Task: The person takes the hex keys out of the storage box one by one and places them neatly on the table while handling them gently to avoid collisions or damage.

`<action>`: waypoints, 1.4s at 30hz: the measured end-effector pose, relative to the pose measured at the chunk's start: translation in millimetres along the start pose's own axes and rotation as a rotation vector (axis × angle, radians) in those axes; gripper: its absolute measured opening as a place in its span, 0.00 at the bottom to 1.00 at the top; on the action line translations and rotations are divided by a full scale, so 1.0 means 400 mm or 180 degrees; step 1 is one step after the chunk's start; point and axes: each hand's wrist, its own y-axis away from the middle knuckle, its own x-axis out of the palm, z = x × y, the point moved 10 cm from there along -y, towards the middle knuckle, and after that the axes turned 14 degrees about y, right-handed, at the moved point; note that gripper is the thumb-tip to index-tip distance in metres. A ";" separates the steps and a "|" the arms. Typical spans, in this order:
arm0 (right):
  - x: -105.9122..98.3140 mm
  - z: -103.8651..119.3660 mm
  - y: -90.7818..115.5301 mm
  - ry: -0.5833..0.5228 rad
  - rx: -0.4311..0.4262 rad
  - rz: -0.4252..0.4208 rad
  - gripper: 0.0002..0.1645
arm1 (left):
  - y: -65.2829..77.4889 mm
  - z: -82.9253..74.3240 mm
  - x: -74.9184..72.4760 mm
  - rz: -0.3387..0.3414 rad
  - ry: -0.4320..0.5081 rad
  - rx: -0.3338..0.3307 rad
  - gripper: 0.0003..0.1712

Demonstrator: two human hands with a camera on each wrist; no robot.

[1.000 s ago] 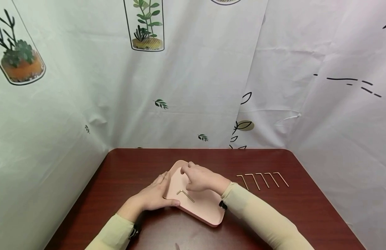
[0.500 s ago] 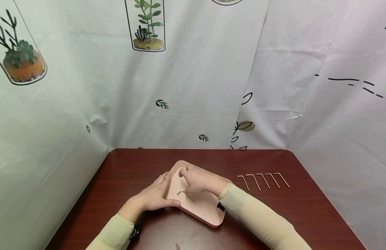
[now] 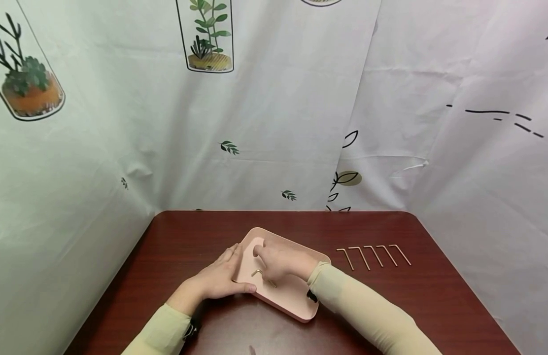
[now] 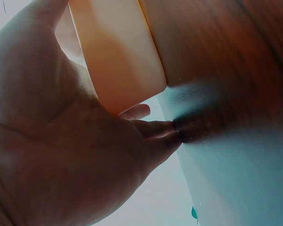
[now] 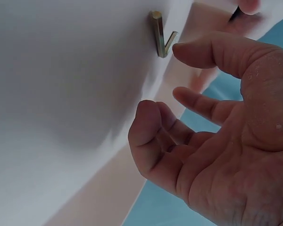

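A pale pink tray (image 3: 291,296) lies at a slant on the table, with one brass-coloured hex key (image 3: 257,271) in it. My left hand (image 3: 218,278) rests against the tray's left corner, its fingers straight along the outside and the thumb at the front rim. In the left wrist view, the fingertips reach down past the tray wall. Over the tray, my right hand (image 3: 283,264) hides part of the key. The right wrist view shows that hand (image 5: 217,127) loosely curled and holding nothing, with the thumb tip right by the hex key (image 5: 159,35).
To the right of the tray, several more hex keys (image 3: 364,259) lie in a row on the dark red table (image 3: 189,231). White curtains (image 3: 278,123) printed with plants hang behind and at both sides. A small grey thing (image 3: 252,350) shows at the bottom edge.
My right hand has moved slightly left and nearer to me, and it now covers part of the hex key's long arm. My left hand and the tray stay put.
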 end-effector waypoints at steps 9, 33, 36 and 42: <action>0.026 0.007 -0.009 0.0040 0.0080 0.0083 0.29 | -0.002 0.002 0.000 0.0011 -0.0008 -0.0010 0.80; 0.046 0.033 -0.017 0.0250 0.0009 0.0058 0.18 | 0.000 -0.004 -0.001 0.0012 0.0004 -0.0004 0.80; 0.046 0.036 -0.018 0.0263 -0.0003 0.0038 0.18 | -0.001 0.001 0.000 0.0006 0.0001 -0.0008 0.80; 0.038 0.043 -0.015 0.0301 -0.0018 -0.0044 0.16 | -0.002 0.008 0.000 -0.0005 -0.0043 -0.0011 0.80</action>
